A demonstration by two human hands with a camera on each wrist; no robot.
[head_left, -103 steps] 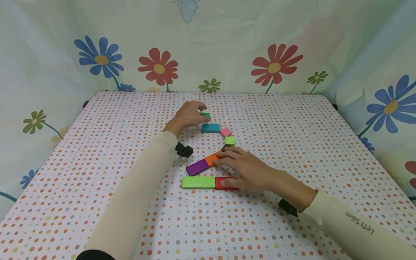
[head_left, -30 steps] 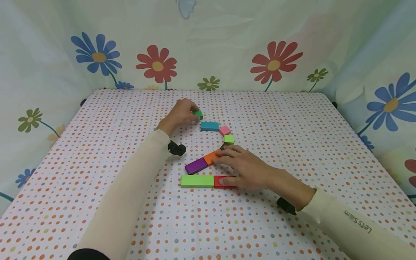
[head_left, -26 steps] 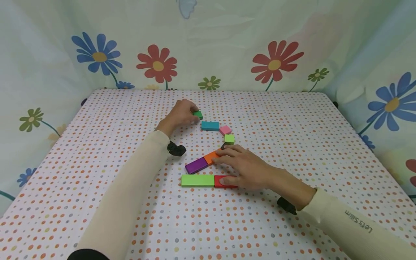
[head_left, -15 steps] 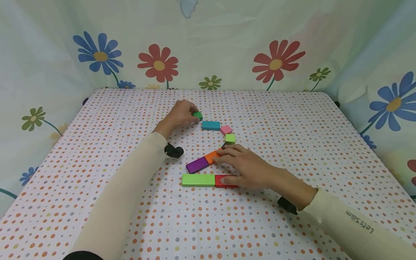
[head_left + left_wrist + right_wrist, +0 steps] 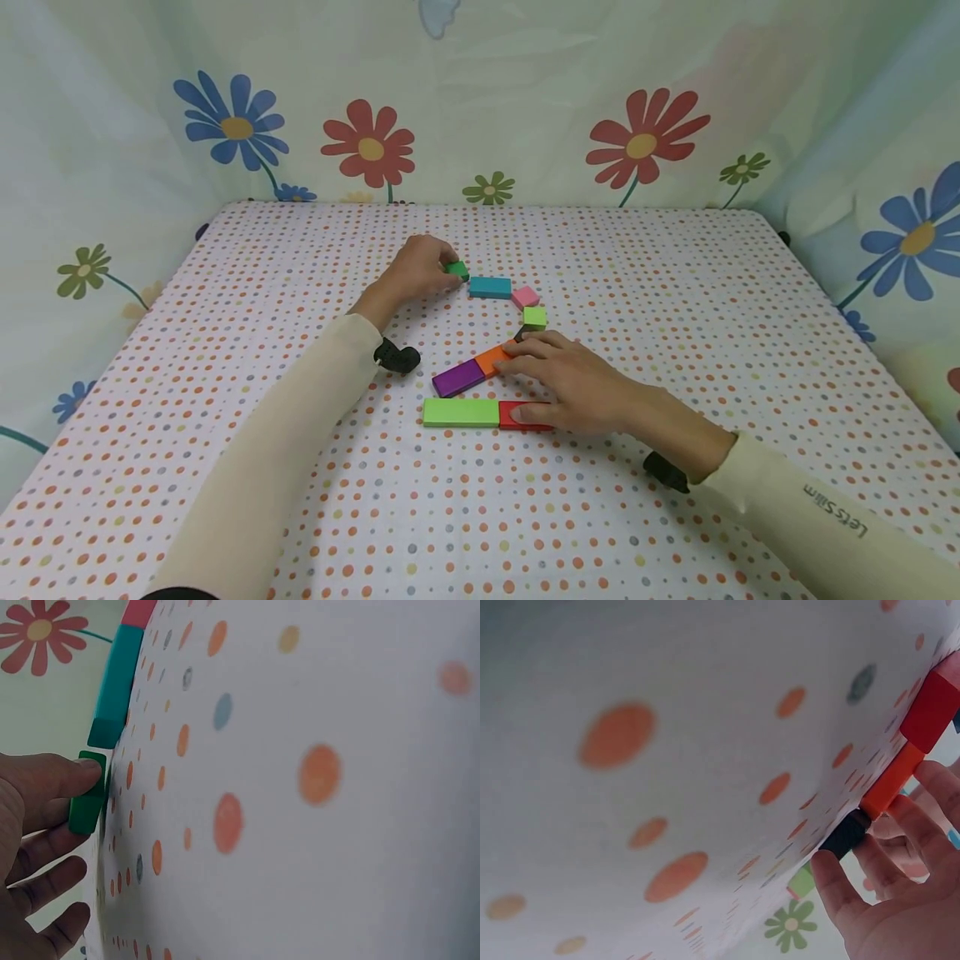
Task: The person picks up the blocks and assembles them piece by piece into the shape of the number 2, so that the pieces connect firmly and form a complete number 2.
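Observation:
In the head view my left hand (image 5: 422, 268) pinches a small green block (image 5: 456, 271) by the left end of the teal block (image 5: 491, 287). The left wrist view has the thumb on the green block (image 5: 88, 796), a narrow gap short of the teal block (image 5: 116, 690). My right hand (image 5: 581, 383) rests over the lower part of the row with loosely bent fingers. Its thumb lies on a red block (image 5: 517, 414), and its fingertips touch the orange block (image 5: 491, 361) and the black block (image 5: 846, 832). The hand partly covers these blocks.
A pink block (image 5: 525, 297) and a lime cube (image 5: 534, 317) continue the curve from the teal block. A purple block (image 5: 459, 378) adjoins the orange one; a long lime block (image 5: 461, 412) adjoins the red one. A dotted cloth (image 5: 480, 517) covers the table.
The left hand has taken the green block from behind the teal block leftward, then down towards the teal block's left end. The right hand stays in place; the head view has shifted slightly.

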